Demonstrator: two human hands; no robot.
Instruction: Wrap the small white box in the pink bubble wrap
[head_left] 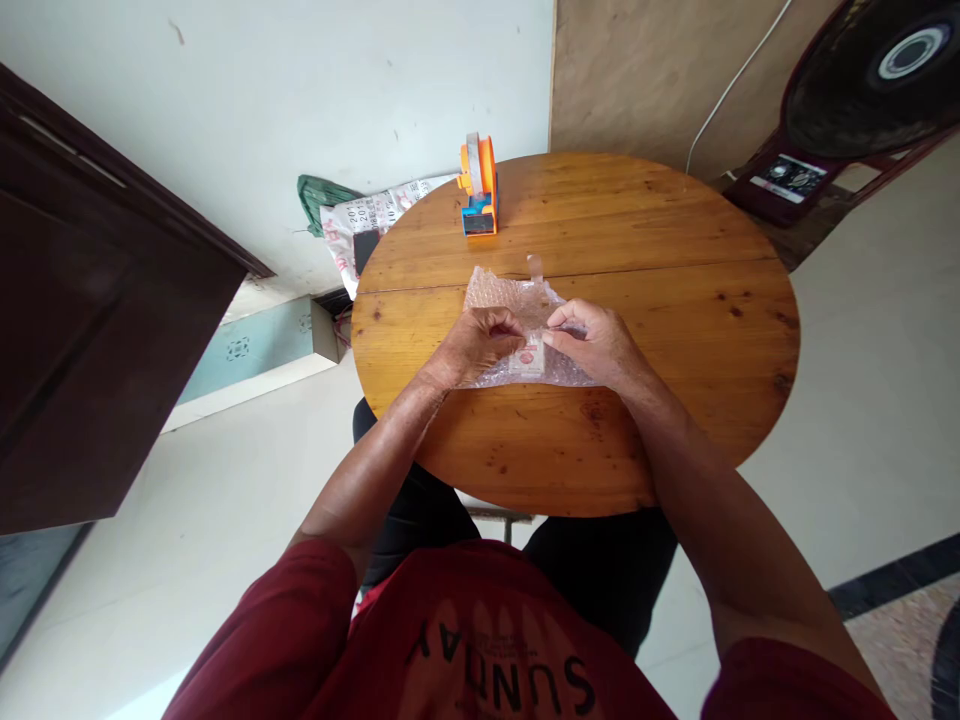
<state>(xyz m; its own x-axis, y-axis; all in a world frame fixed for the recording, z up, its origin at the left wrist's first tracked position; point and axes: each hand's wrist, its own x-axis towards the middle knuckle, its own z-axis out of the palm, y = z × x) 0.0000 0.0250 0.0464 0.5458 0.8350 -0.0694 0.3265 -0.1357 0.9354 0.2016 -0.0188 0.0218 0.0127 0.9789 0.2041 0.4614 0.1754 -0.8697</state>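
Head view, small packet (530,357) inside bubble wrap (497,292)

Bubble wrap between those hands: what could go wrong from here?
The tape strip standing up at the far edge of the bubble wrap might fold over and stick to itself. The small item between the left hand and right hand could slide out if either grip loosens. The tape dispenser sits farther off, so fetching more tape likely frees one hand.

My round wooden table (675,300) is glossy with varnish. The clear plastic bubble-wrap sheet (496,295) looks bumpy and shiny, the orange-and-blue tape dispenser (480,190) smooth plastic.
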